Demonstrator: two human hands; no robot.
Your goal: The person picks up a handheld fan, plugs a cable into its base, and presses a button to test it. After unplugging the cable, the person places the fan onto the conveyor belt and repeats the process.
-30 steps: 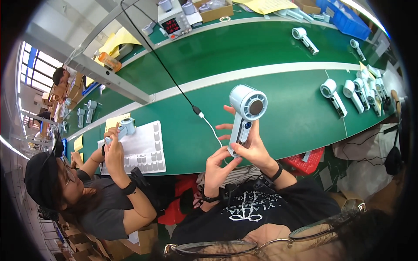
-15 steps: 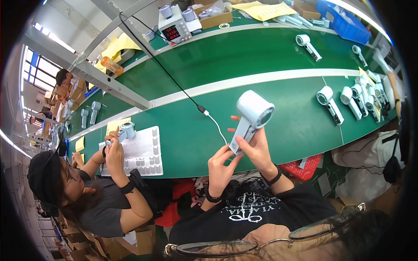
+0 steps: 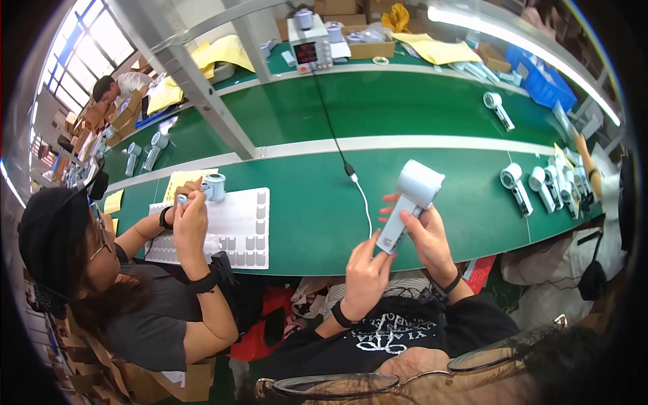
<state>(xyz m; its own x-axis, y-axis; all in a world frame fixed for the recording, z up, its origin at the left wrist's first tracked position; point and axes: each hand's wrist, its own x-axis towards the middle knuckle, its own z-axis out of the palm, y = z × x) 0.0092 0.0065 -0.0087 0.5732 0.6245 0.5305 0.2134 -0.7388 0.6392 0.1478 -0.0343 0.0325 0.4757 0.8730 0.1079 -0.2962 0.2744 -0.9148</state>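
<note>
A light-blue handheld fan is raised over the green bench, tilted with its round head up and away from me. My right hand is closed around its handle from the right, the thumb lying along the front. At the foot of the handle my left hand is pinched on the end of a white cable. The fingers hide the cable's plug, and I cannot tell whether it is in the handle. The white cable joins a black lead that runs back to a power supply.
Several similar fans lie at the bench's right end. Left of me a co-worker holds another fan over a white sheet with grey stickers. A metal post and a blue bin stand farther back.
The view has shifted, so the bench appears turned. My hands have rotated the fan slightly, showing less of the end of its head. Both hands keep their hold.
</note>
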